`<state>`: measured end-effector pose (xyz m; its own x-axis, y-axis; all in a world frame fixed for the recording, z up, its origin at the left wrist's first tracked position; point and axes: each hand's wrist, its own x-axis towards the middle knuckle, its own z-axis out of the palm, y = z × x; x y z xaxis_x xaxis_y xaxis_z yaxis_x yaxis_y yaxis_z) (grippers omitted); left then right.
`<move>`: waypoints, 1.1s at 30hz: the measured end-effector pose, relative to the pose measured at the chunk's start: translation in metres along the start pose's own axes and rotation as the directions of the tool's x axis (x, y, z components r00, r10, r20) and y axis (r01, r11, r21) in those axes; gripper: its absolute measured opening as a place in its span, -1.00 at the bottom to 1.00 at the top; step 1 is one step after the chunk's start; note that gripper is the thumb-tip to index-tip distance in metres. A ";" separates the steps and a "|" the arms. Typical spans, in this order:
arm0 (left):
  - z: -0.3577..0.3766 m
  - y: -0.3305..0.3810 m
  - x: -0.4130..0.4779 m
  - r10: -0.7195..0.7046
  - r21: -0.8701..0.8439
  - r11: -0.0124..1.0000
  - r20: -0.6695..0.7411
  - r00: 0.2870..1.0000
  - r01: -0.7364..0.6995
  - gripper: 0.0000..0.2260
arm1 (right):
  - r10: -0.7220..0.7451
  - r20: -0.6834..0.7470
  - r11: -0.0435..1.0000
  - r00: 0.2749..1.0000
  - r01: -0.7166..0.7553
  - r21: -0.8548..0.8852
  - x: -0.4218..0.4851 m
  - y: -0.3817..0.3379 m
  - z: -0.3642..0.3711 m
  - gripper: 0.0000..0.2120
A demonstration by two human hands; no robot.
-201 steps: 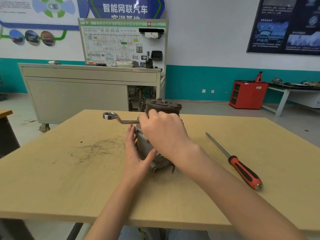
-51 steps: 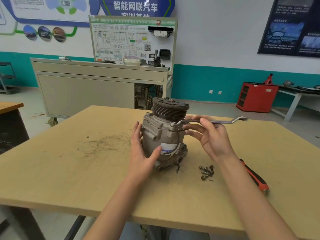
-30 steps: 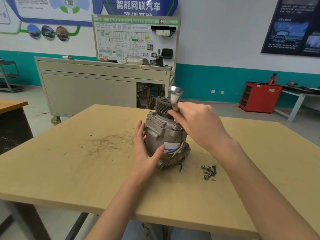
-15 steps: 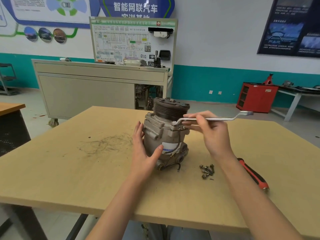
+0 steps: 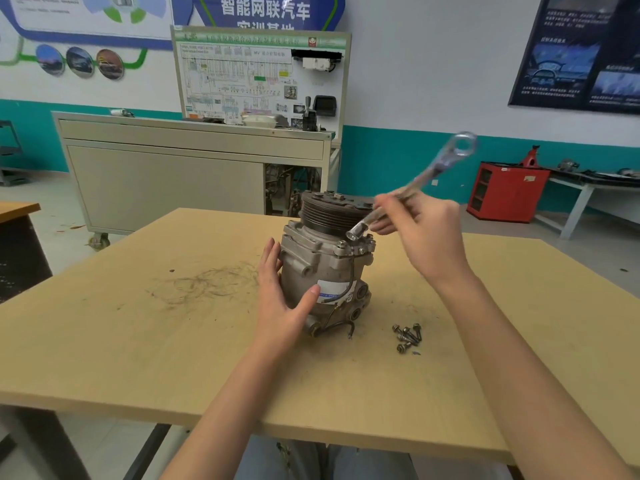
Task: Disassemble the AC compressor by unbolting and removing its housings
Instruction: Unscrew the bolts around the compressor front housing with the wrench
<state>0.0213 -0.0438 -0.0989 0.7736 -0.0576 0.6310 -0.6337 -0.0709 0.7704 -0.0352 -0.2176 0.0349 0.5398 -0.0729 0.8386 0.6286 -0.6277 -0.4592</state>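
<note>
Head view, mid-job. Steadies the compressor [image 5: 325, 271] upright near the middle of the tabletop [image 5: 138, 341] with the left hand [image 5: 280, 306], fingers and thumb wrapped round its lower body. Pinches the wrench [image 5: 412, 188] shaft in the right hand [image 5: 426, 237], grip clenched on it, 1 ring end just above the compressor's top edge beside the pulley [image 5: 332, 211], the other end tilted up and blurred. Looks partway through unbolting, judging by the cluster of removed bolts [image 5: 407, 336] lying just right of the compressor. Shows the housings [image 5: 322, 247] seated on the body, with no visible gap. Probably leaves any remaining bolts to undo, then the housings to pull off. Cannot tell whether a bolt sits under the ring end. Holds the bolts in no tray or dish: loose on the bare wood. Has, far behind, a red cabinet [image 5: 505, 192] with open shelves, contents too small to tell.
</note>
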 end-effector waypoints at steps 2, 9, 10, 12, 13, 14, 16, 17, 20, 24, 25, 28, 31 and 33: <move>0.000 0.000 0.000 0.008 -0.003 1.000 -0.003 1.000 -0.008 -0.27 | -0.227 0.118 0.927 0.967 0.252 -0.279 0.001 -0.018 0.007 -0.77; 0.000 0.002 0.001 0.014 0.002 1.000 0.000 1.000 -0.014 -0.30 | -0.387 0.318 0.686 0.866 0.500 -0.529 -0.005 -0.038 0.024 -0.75; 0.001 0.002 0.000 0.012 0.003 1.000 0.001 1.000 -0.012 -0.30 | -0.412 0.324 0.631 0.851 0.524 -0.572 -0.009 -0.038 0.029 -0.79; 0.001 0.002 0.000 -0.004 0.012 1.000 0.003 1.000 0.004 -0.28 | -0.435 0.340 0.563 0.834 0.546 -0.620 -0.017 -0.038 0.040 -0.86; 0.001 0.001 0.000 -0.017 0.012 1.000 0.003 1.000 0.017 -0.27 | -0.444 0.334 0.566 0.832 0.549 -0.615 -0.021 -0.035 0.044 -0.87; 0.000 0.001 -0.001 -0.021 0.010 1.000 0.004 1.000 0.021 -0.27 | -0.459 0.312 0.586 0.832 0.547 -0.598 -0.024 -0.031 0.045 -0.89; -0.001 0.001 0.000 -0.004 0.010 1.000 0.008 1.000 0.004 -0.27 | -0.465 0.179 0.724 0.867 0.489 -0.487 -0.028 -0.017 0.038 -0.91; -0.001 0.001 0.000 0.002 0.007 1.000 0.008 1.000 -0.002 -0.27 | -0.383 0.075 0.857 0.920 0.385 -0.342 -0.030 -0.009 0.031 -0.87; 0.000 0.004 0.000 -0.002 -0.005 1.000 0.001 1.000 0.002 -0.27 | 0.324 0.056 0.821 0.945 -0.310 0.481 -0.033 0.016 0.012 -0.76; 0.000 0.004 0.001 -0.013 -0.007 1.000 0.010 1.000 0.013 -0.26 | 0.558 0.391 0.164 0.732 -0.559 0.813 -0.024 0.044 0.012 -0.78; -0.001 0.004 0.001 -0.012 -0.010 1.000 0.012 1.000 0.013 -0.26 | 0.557 0.412 0.080 0.721 -0.540 0.838 -0.020 0.046 0.014 -0.80; -0.001 0.003 0.001 -0.026 -0.010 1.000 0.016 1.000 0.026 -0.27 | 0.543 0.361 0.083 0.758 -0.476 0.876 -0.012 0.046 0.013 -0.85; -0.001 0.003 0.001 -0.029 -0.007 1.000 0.019 0.999 0.029 -0.26 | 0.511 0.237 0.375 0.827 -0.462 0.804 -0.002 0.030 -0.005 -0.86; -0.001 0.004 0.001 -0.026 -0.011 1.000 0.012 1.000 0.026 -0.26 | 0.437 0.132 0.708 0.890 -0.431 0.560 0.004 0.010 -0.013 -0.79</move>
<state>0.0195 -0.0435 -0.0953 0.7898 -0.0676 0.6096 -0.6131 -0.0609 0.7877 -0.0340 -0.2340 0.0378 0.8289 -0.2374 0.5066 0.5257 0.0209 -0.8504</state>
